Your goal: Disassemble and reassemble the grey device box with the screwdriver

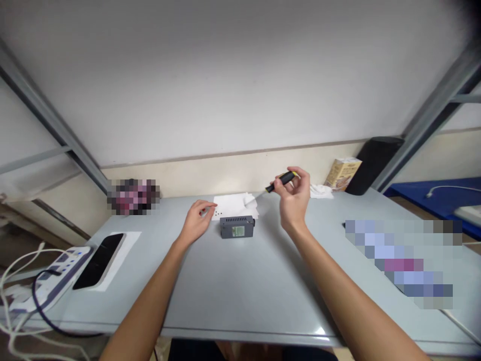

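Pale grey table (240, 296), a black-and-yellow screwdriver (284, 179) raised above its far part

Near the table's left edge lie a white power strip (62, 278) with white and dark cables and, beside it, a flat black rounded device (101, 260) on white paper. A blurred-out item (406, 263) lies on the right side. Farther in, at the middle, stands the small dark grey rectangular box (236, 227) with slots along its top and a pale label, just in front of stacked white sheets (229, 203) bearing small dark dots. The left hand (197, 219) is beside the sheets, index finger and thumb close together; whether they touch or pinch anything, I cannot tell. The right hand (295, 203) has its fingers clamped on the screwdriver's handle, shaft slanting down-left towards the sheets. Behind, right, are crumpled white tissue (321, 191), a yellow carton (342, 174) and a tall black cylinder (376, 163), before the cream-and-white wall (240, 100)
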`<state>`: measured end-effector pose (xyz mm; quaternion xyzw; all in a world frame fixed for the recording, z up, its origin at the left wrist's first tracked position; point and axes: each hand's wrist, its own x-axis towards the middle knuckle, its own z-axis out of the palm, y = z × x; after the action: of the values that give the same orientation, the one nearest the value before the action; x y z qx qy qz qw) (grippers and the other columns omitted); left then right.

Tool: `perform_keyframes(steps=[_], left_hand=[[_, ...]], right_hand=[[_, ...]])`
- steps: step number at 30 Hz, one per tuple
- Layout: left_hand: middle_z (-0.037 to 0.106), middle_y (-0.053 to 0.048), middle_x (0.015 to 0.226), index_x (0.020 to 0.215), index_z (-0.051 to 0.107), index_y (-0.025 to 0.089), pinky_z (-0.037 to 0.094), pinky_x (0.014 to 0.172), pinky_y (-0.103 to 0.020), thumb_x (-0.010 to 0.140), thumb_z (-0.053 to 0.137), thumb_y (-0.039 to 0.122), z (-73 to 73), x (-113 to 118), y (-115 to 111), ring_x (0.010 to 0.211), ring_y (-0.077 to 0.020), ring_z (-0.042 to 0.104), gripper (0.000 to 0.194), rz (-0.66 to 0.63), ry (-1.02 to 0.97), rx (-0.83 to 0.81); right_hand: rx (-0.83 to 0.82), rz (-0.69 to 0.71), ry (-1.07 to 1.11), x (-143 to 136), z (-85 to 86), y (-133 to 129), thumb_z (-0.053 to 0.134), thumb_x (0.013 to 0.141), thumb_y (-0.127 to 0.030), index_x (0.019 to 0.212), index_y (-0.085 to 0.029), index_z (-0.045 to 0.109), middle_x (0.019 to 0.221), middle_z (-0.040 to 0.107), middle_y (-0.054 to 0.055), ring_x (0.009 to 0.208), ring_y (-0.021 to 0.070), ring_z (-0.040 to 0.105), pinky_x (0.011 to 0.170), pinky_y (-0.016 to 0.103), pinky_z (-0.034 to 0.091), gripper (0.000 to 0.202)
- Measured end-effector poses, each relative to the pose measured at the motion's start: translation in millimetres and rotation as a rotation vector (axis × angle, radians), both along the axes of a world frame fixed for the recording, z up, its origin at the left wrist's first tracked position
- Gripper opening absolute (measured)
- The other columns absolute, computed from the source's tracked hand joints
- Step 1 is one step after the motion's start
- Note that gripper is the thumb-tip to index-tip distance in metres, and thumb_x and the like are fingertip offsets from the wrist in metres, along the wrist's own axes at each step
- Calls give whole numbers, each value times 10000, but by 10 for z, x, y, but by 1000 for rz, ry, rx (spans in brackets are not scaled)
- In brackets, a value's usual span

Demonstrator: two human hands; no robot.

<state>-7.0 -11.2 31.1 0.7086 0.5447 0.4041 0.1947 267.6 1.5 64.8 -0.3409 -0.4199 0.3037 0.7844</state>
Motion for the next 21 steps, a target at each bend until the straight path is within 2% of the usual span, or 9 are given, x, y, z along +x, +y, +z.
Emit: perform_keyframes(steps=[2,4,6,9,12,14,18,21], left_hand=[[708,-114,1216,1205,744,204,511,959,-374,992,601,496,151,12,-90,1054,-239,651,389,-182,-102,-170],[700,-120,1273,1336,685,217,519,961,-367,962,649,519,256,45,-181,1098,-247,652,482,-396,-79,-316],[683,-112,1323,1338,679,228,531,940,-371,935,685,515,292,101,-248,1058,-240,655,495,-462,-22,-369],[710,-97,1247,1266,704,211,537,877,-365,946,665,482,256,206,-295,978,-228,652,421,-448,1,-372],[728,-80,1195,1215,731,221,524,859,-358,940,679,442,201,300,-317,959,-227,645,356,-391,31,-301],[732,-66,1165,1188,742,236,515,892,-364,937,693,401,177,356,-340,981,-230,649,304,-388,58,-212],[726,-56,1147,1190,712,257,498,981,-394,953,684,332,145,462,-415,1051,-238,658,250,-428,117,-17],[714,-62,1156,1208,672,261,515,965,-406,955,680,313,116,530,-470,1053,-243,661,259,-456,198,57]], right_hand=[[-39,34,84,93,37,19,702,754,-224,1089,-298,517,873,567,-44,763,152,670,686,302,580,391],[-121,116,141,179,56,41,643,689,-176,1004,-286,492,793,564,-59,649,140,637,579,270,540,366],[-263,252,140,229,44,61,594,629,-145,938,-275,465,694,552,-71,527,125,555,471,234,457,359],[-551,482,74,194,-29,74,586,606,-124,890,-260,473,585,516,-77,421,105,426,376,206,335,334],[-746,629,114,60,-131,62,605,670,-135,824,-235,486,567,528,-54,411,100,418,356,201,346,219],[-795,662,145,-25,-189,52,593,718,-148,781,-221,489,559,526,-36,412,103,434,347,199,358,142],[-895,726,233,-85,-250,63,593,760,-137,729,-194,493,520,481,-26,375,70,348,305,173,270,120],[-921,728,349,-70,-260,94,556,782,-101,736,-197,464,529,462,-35,389,57,357,340,145,339,140]])
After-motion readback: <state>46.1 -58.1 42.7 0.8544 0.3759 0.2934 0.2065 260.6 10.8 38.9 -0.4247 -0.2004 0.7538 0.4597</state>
